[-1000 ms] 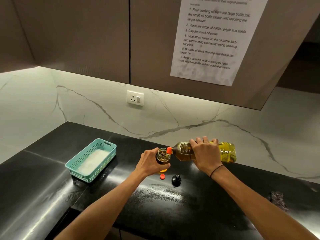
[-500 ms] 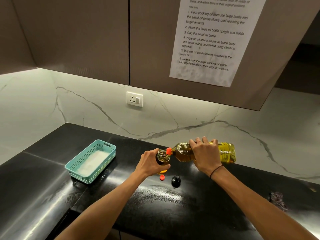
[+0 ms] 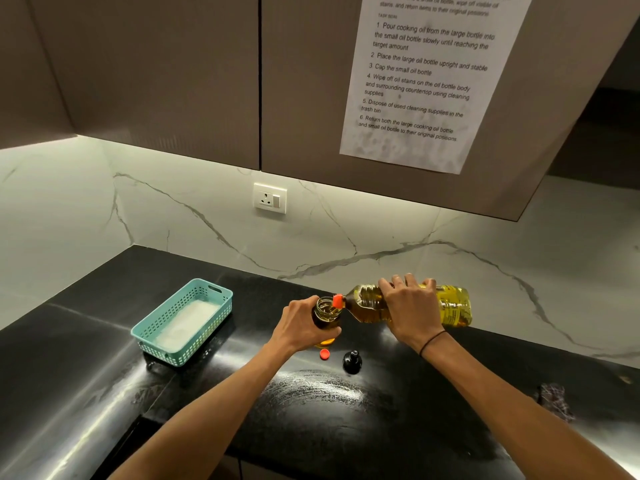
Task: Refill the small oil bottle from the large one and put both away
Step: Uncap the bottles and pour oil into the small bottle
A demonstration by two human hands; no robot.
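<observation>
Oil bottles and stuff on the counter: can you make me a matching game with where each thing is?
Things:
1. large oil bottle
2. small oil bottle
3. orange cap
4. teal basket

Places:
A. lying loose on the counter
B. gripped by the left hand
C. far left on the counter
D. tipped sideways in the right hand

Pairs: 1-D, 2-B, 3-A, 4-C

Teal basket (image 3: 162, 332) left on black counter (image 3: 381, 427); wall socket (image 3: 269, 198); instruction sheet (image 3: 420, 81) on cabinet.
</observation>
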